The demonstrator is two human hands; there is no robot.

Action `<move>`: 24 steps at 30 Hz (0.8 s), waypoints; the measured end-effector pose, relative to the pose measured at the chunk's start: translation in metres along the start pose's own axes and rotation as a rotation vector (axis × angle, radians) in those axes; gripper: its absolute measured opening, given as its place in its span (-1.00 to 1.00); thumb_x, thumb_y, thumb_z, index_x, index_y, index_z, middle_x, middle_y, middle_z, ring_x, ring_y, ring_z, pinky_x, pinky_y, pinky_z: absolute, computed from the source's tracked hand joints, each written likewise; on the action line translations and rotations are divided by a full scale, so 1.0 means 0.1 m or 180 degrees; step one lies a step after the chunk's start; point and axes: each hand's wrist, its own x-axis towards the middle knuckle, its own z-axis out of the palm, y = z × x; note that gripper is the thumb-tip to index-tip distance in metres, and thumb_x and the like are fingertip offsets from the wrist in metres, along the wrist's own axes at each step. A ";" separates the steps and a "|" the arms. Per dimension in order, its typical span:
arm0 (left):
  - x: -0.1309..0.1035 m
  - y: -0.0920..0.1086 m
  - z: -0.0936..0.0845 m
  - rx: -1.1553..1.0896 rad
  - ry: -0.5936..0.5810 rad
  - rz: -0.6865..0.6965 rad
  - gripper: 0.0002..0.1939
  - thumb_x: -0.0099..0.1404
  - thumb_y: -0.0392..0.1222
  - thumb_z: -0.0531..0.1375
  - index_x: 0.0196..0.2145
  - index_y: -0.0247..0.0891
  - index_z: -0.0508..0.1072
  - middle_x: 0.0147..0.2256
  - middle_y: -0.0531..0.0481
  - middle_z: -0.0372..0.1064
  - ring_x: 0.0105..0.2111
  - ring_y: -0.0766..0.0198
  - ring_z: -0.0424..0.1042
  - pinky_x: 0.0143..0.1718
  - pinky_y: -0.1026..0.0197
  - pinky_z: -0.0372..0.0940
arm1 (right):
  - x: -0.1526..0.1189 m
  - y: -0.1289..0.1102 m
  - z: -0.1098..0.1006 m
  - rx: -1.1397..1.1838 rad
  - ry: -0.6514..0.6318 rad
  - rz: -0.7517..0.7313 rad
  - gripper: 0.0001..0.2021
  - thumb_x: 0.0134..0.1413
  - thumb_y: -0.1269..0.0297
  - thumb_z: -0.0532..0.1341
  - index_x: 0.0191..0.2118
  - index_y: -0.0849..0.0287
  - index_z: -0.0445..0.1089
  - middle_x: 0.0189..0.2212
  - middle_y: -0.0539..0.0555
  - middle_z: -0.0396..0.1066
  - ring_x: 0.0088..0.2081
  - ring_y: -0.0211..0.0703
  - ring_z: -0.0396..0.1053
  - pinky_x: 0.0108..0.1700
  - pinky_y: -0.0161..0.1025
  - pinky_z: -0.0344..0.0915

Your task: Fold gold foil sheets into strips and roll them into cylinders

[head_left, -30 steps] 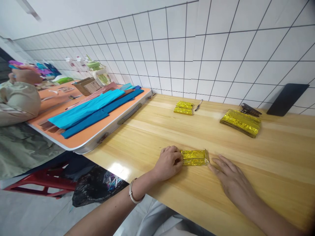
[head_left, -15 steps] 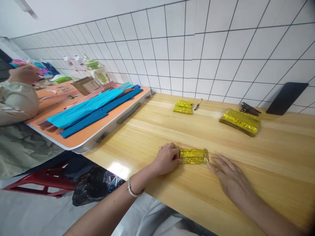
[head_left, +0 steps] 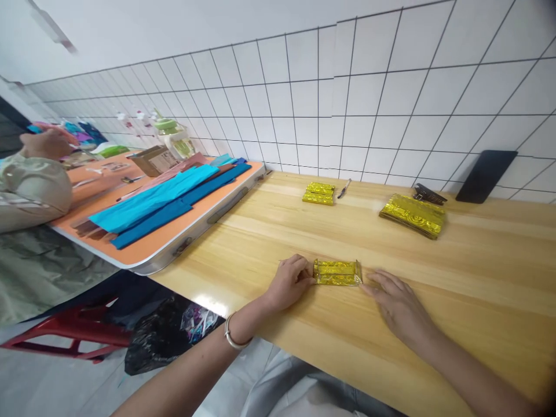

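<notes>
A folded sheet of gold foil paper [head_left: 337, 272] lies on the wooden table in front of me, with creases running along its length and narrow raised edges at both ends. At its left end my left hand [head_left: 290, 281] has its fingers curled and pressed together on the edge. My right hand [head_left: 396, 302] rests by the right end, fingers stretched out, the tips at or just beside the sheet's lower right corner. Farther back lie another folded gold foil piece [head_left: 318, 193] and a thick stack of gold foil paper [head_left: 412, 215].
A pen [head_left: 344, 189], a black clip [head_left: 429, 194] and a dark phone-like slab [head_left: 486, 176] are near the tiled wall. Left, an orange folding table [head_left: 152, 234] bears blue paper strips [head_left: 158, 194]. A co-worker's sleeve [head_left: 35, 188] is there. Below hangs a black bag [head_left: 152, 339].
The view has shifted slightly. The foil sheet's end edges stand up a little more. Both hands keep about the same places at its two ends.
</notes>
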 end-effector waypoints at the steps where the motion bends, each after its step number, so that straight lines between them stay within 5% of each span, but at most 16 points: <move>1: -0.02 0.00 0.00 -0.0100 0.0011 0.0123 -0.89 0.21 -0.21 0.19 -0.42 -0.27 0.34 -0.38 0.00 0.27 -0.34 0.28 0.28 -0.28 0.23 0.21 | 0.00 0.02 0.00 0.0080 0.0028 0.0004 -0.54 0.02 0.55 0.04 0.02 0.03 0.36 0.06 0.14 0.27 0.13 0.00 0.14 0.06 0.03 0.21; 13: -0.21 0.08 -0.08 0.0980 -0.0409 0.1212 -0.71 0.38 -0.29 -0.05 0.01 -0.24 0.29 -0.15 -0.13 0.37 -0.15 0.18 0.31 -0.13 0.09 0.25 | 0.08 0.07 -0.01 0.0538 0.0113 0.0007 -0.67 0.11 0.43 0.04 -0.05 0.04 0.39 -0.01 0.11 0.30 0.05 -0.04 0.22 -0.01 -0.02 0.25; 24: 0.01 0.16 -0.18 0.1832 -0.0906 0.1793 -0.74 0.39 -0.32 -0.12 -0.07 -0.33 0.29 -0.32 -0.14 0.35 -0.28 0.18 0.32 -0.22 0.11 0.25 | 0.09 0.11 0.03 0.0608 0.0194 -0.0027 -0.69 0.11 0.43 0.06 -0.07 0.05 0.39 -0.04 0.11 0.34 0.03 -0.04 0.24 -0.01 -0.01 0.24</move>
